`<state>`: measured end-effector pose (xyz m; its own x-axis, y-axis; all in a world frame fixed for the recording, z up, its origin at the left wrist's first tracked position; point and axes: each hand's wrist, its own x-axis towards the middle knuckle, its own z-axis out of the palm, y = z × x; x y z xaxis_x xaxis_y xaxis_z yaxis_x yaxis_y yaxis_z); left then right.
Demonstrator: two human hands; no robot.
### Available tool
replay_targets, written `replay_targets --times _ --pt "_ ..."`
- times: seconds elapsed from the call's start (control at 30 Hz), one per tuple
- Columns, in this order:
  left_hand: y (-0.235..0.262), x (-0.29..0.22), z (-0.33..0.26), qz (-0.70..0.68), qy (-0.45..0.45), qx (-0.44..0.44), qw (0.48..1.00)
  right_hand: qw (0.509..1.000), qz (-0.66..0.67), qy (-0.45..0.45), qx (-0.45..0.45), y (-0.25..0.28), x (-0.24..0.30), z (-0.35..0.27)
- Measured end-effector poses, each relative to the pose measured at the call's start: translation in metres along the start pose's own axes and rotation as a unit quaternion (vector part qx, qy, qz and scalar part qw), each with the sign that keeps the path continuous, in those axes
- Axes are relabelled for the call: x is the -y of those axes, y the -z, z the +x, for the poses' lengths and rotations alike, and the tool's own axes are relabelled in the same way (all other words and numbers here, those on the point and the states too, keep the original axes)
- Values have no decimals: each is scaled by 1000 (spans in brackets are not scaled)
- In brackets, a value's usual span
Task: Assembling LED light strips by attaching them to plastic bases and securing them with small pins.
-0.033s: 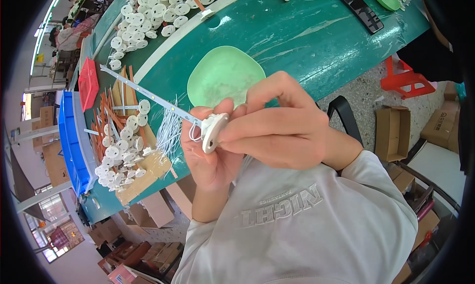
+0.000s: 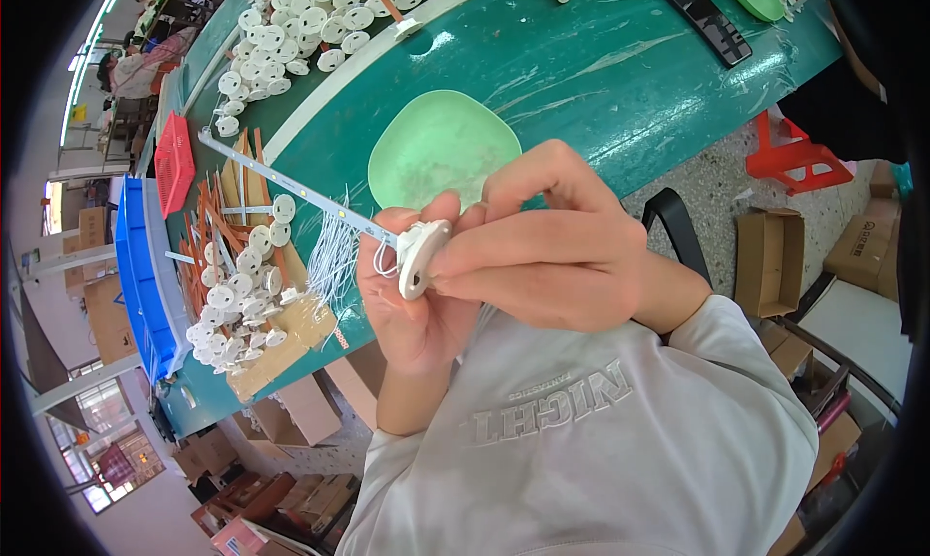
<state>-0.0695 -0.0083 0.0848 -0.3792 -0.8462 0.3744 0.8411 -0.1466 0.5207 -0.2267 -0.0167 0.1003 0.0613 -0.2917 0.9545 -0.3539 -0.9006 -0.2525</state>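
A white round end cap [image 2: 417, 277] is held in front of my chest, tilted on its edge, with a narrow LED strip [image 2: 308, 196] running from it up and to the left. My left hand [image 2: 415, 331] is closed around the cap from below, fingertips behind it. From the other side, my right hand [image 2: 567, 256] pinches the cap's rim between closed fingers. A thin white wire [image 2: 383, 265] loops out beside the cap, near the left fingers. What lies under the right fingertips is hidden. Just beyond both hands sits a light green tray [image 2: 431, 135].
Several white caps on orange strips [image 2: 228, 309] lie at the left, beside a bundle of white wires [image 2: 332, 261]. More white caps [image 2: 305, 18] are heaped at the far left. A red basket [image 2: 174, 164], blue bin [image 2: 140, 275] and red stool [image 2: 796, 161] stand around the green table [image 2: 591, 81].
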Motion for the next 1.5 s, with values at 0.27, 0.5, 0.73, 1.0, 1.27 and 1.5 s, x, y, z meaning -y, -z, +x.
replay_targets --times 0.27,0.5,0.73,1.0,1.27,1.5 --pt "-15 10 -4 64 -11 -95 993 993 -92 -29 -71 -19 8 -15" --pt "-14 4 1 203 -45 -96 973 990 -125 -33 -58 -21 10 -8" --pt "-9 -20 3 221 -21 -138 965 993 -49 -108 1 -21 3 1" --pt "-9 -23 -6 18 25 -122 992 993 65 -94 -29 -26 4 -2" --pt "-4 -15 -11 18 33 -114 993 994 -69 -2 -87 -35 4 -7" --pt "-12 -5 -17 141 -30 -179 973 990 -104 14 -90 -41 10 -6"
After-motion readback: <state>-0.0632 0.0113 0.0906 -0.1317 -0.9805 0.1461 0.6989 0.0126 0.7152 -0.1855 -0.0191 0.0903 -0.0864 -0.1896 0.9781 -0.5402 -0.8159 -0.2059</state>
